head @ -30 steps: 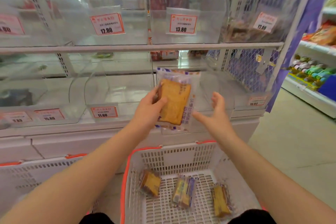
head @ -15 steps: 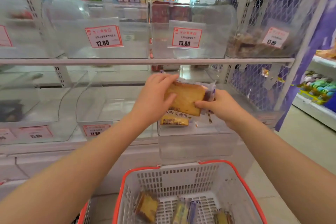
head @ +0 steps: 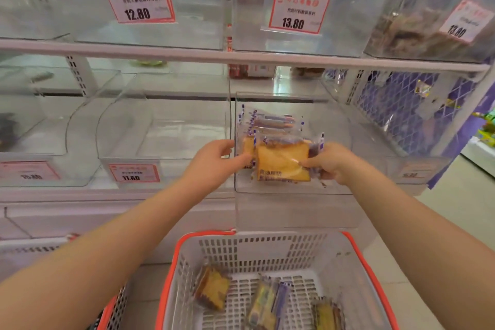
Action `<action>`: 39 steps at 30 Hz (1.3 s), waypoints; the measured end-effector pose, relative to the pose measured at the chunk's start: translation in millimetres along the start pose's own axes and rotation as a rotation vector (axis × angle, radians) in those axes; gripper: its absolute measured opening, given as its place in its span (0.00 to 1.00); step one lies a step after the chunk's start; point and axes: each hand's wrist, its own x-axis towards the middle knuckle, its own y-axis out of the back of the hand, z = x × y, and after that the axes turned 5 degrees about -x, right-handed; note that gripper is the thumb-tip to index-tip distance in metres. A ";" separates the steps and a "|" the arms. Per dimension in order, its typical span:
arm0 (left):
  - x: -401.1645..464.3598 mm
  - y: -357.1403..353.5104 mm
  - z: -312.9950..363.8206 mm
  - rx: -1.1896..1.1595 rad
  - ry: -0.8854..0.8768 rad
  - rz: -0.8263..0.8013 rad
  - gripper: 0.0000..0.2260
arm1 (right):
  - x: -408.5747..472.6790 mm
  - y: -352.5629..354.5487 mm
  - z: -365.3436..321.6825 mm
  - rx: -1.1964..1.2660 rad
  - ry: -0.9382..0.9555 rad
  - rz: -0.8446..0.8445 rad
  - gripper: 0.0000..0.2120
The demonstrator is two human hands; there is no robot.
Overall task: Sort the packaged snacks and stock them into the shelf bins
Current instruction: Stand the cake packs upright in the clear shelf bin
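Nearest the camera, a white basket point(head: 267, 246) with an orange rim is sitting on the floor, holding three wrapped snack packs point(head: 213, 286); its lower part is running out of view, and the rightmost pack is partly cut off. Above it, both forearms are reaching toward the shelf. The left hand point(head: 211, 166) is gripping the left edge of a snack packet point(head: 281, 161), and the right hand point(head: 330, 162) is pinching its right edge. The packet is a clear wrapper with blue-striped seams around a golden, toast-like slice, with print too blurred to read. It is hanging at the open front of a clear shelf bin point(head: 292, 190). Behind it, more packets point(head: 270, 120) are lying stacked inside that bin, their number being hard to tell. Farther up, a price tag point(head: 298, 11) is showing 13.80.
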 end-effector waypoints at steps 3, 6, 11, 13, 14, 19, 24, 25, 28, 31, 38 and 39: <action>0.6 -1.3 -4.9 -0.044 -0.025 -0.003 0.13 | 12.1 -14.8 -12.4 -0.102 0.017 0.038 0.10; 1.9 -1.8 -10.9 -0.075 -0.045 -0.007 0.06 | 16.9 -31.8 -24.3 -0.448 0.108 0.051 0.05; 4.0 -3.6 -13.3 -0.120 -0.050 0.010 0.07 | 6.5 -42.8 -30.2 -0.378 0.150 -0.114 0.15; 2.3 -4.9 -12.8 -0.139 -0.036 -0.002 0.07 | -5.6 -34.4 -27.5 -0.422 0.175 -0.116 0.15; 0.4 -5.2 -12.3 -0.148 -0.031 -0.004 0.10 | -13.1 -29.4 -26.5 -0.463 0.217 -0.062 0.14; -25.0 -3.9 -16.5 -0.135 -0.028 0.021 0.24 | -79.3 -16.7 -13.2 -0.337 0.739 0.299 0.10; -63.2 -1.9 -61.5 0.051 -0.021 0.028 0.15 | -142.8 -31.6 34.5 -0.447 0.917 -0.029 0.06; -68.3 -1.8 -72.7 0.143 -0.012 -0.004 0.14 | -144.1 -39.8 44.1 -0.498 0.874 -0.092 0.06; -78.9 -7.5 -97.6 0.405 -0.005 -0.175 0.17 | -129.5 -70.6 75.6 -0.738 0.705 -0.263 0.08; -87.4 -18.4 -113.8 0.618 -0.048 -0.309 0.17 | -98.3 -103.2 117.9 -0.982 0.470 -0.381 0.11; -105.3 -53.7 -155.5 0.837 -0.028 -0.522 0.15 | -54.9 -160.3 236.5 -1.157 -0.023 -0.557 0.11; -105.6 -59.5 -160.0 0.835 -0.031 -0.544 0.16 | -50.1 -161.6 250.2 -1.167 -0.060 -0.538 0.10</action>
